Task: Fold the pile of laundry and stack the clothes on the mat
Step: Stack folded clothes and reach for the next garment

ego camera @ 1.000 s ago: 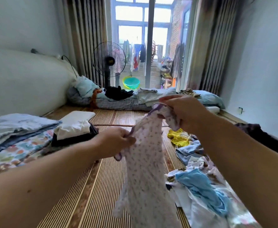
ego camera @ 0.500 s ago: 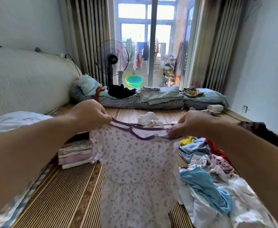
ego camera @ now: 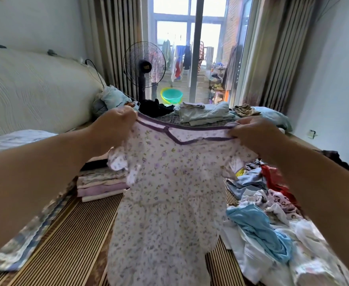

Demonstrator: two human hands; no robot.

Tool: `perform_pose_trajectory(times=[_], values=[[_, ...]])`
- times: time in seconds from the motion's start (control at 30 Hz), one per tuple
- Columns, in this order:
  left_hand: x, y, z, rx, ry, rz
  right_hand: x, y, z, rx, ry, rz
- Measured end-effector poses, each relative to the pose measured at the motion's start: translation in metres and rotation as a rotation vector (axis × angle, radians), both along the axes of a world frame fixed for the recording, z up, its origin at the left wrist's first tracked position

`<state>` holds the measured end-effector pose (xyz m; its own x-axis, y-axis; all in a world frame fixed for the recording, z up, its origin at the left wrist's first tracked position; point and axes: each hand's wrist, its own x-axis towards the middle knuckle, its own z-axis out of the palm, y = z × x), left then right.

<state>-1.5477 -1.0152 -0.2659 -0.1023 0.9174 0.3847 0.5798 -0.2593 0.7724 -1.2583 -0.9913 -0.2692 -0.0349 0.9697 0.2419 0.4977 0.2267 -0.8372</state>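
Note:
A white floral dress (ego camera: 169,193) with purple neck trim hangs spread out in front of me. My left hand (ego camera: 115,125) pinches its left shoulder and my right hand (ego camera: 254,134) pinches its right shoulder, both raised at chest height. The dress hangs down over the striped bamboo mat (ego camera: 70,234). A stack of folded clothes (ego camera: 99,183) sits on the mat at left, partly hidden behind my left arm. A loose pile of unfolded laundry (ego camera: 268,219) lies on the right.
Folded patterned bedding (ego camera: 22,242) lies along the left edge by a padded headboard (ego camera: 35,93). A standing fan (ego camera: 144,65), pillows and folded bedding (ego camera: 206,115) line the far end before a glass door. A dark garment (ego camera: 338,159) lies along the right wall.
The dress was bunched between both hands; I have moved my hands apart and spread it flat by its shoulders. My view has tilted slightly and the dress is held a little higher.

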Motion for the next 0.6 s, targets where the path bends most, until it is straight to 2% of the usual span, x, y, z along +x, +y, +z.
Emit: perform_pose_trajectory(times=[0.03,0.17,0.23,0.27,0.33,0.4,0.43,0.53,0.6], values=[[0.000,-0.001,0.001,0.014,-0.024,-0.048,-0.001,0.002,0.002,-0.033,0.164,0.052],[-0.006,-0.003,0.005,0.004,-0.106,-0.123,0.005,0.001,0.009,0.044,0.364,0.252],[-0.012,-0.007,0.008,-0.091,-0.159,-0.249,0.007,-0.006,0.013,-0.047,0.491,0.455],[-0.016,-0.008,0.010,-0.131,-0.129,-0.310,0.010,-0.008,0.012,-0.100,0.515,0.574],[-0.027,-0.009,0.013,-0.170,0.061,-0.385,0.014,-0.013,0.013,-0.165,0.446,0.725],[-0.036,-0.009,0.017,-0.175,0.374,-0.418,0.017,-0.014,0.016,-0.177,0.286,0.792],[-0.039,-0.010,0.019,-0.201,0.469,-0.429,0.017,-0.014,0.019,-0.180,0.188,0.788],[-0.044,-0.011,0.024,-0.441,0.437,-0.441,0.017,-0.008,0.027,-0.198,-0.065,0.697],[-0.044,-0.005,0.020,-0.455,0.527,-0.375,0.012,-0.003,0.026,-0.196,-0.174,0.582]])
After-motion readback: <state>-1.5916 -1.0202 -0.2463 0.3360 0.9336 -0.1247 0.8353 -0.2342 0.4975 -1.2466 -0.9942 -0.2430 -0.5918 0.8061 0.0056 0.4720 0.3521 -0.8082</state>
